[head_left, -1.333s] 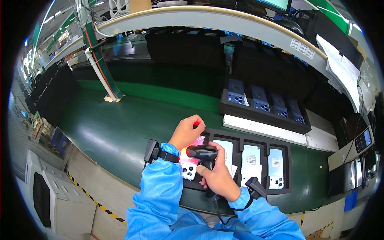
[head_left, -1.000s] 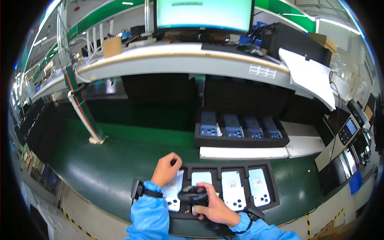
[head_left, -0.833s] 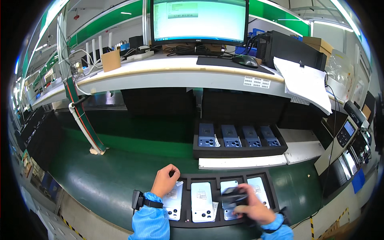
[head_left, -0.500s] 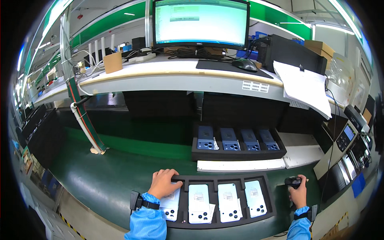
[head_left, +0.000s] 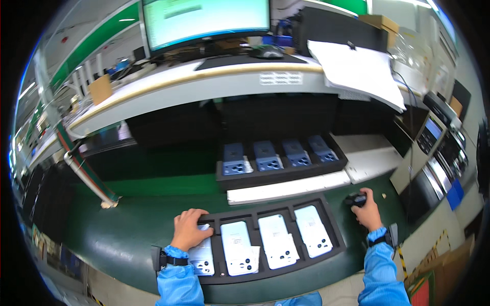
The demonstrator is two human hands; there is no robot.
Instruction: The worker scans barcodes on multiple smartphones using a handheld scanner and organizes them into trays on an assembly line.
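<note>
In front of me lies a black foam tray [head_left: 335,224] with phones in its slots. Three light phones, the left one [head_left: 236,237], the middle one [head_left: 274,232] and the right one [head_left: 311,228], show round camera lenses at their near ends. My left hand [head_left: 190,228] is closed over the tray's far left corner, its thumb lying over the leftmost phone [head_left: 204,257] and partly hiding it. Off the tray's right side, my right hand [head_left: 367,210] is wrapped round a black handheld scanner [head_left: 354,200]. Small white paper slips lie by some phones.
Behind is a second black tray [head_left: 280,177] of blue phones, with a white bar [head_left: 286,188] before it. Above runs a shelf [head_left: 204,84] bearing a monitor [head_left: 209,20], mouse [head_left: 266,51] and hanging papers [head_left: 354,69]. A machine with a small screen [head_left: 433,127] stands right.
The whole view has shifted and tilted, so the bench sits further left and higher. My left hand stays at the tray's corner; my right hand still holds the scanner, now turned more leftward.
</note>
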